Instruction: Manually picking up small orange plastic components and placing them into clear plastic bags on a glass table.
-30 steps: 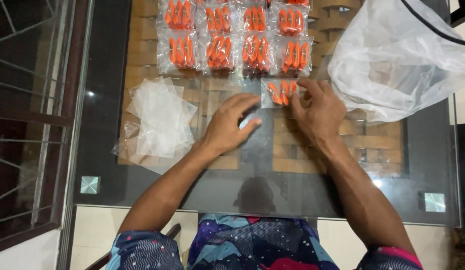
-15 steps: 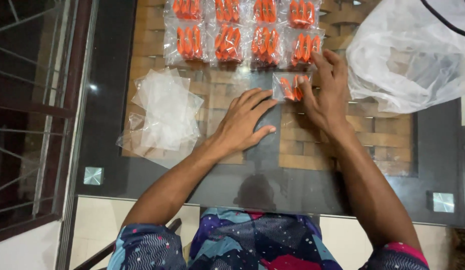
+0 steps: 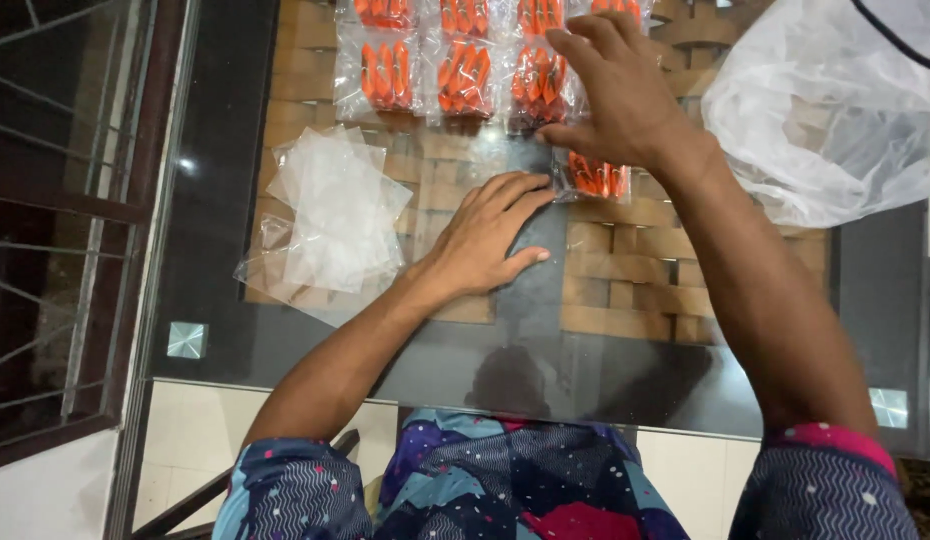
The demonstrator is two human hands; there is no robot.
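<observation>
The left hand (image 3: 490, 235) lies flat and open on the glass tabletop (image 3: 625, 370), palm down, fingers spread toward the far edge and holding nothing. The right hand (image 3: 620, 95) reaches farther out, fingers loosely spread and bent over a small clear packet of orange pieces (image 3: 597, 178). The packet lies on the glass just beneath the heel of that hand. I cannot tell whether the fingers pinch the packet or only rest on it. The two hands are apart, the right one nearer the far edge.

Beyond them, rows of filled packets (image 3: 465, 75) sit side by side along the far edge. A loose stack of empty clear bags (image 3: 330, 215) lies toward the left side. A large crumpled plastic bag (image 3: 835, 110) fills the far right corner.
</observation>
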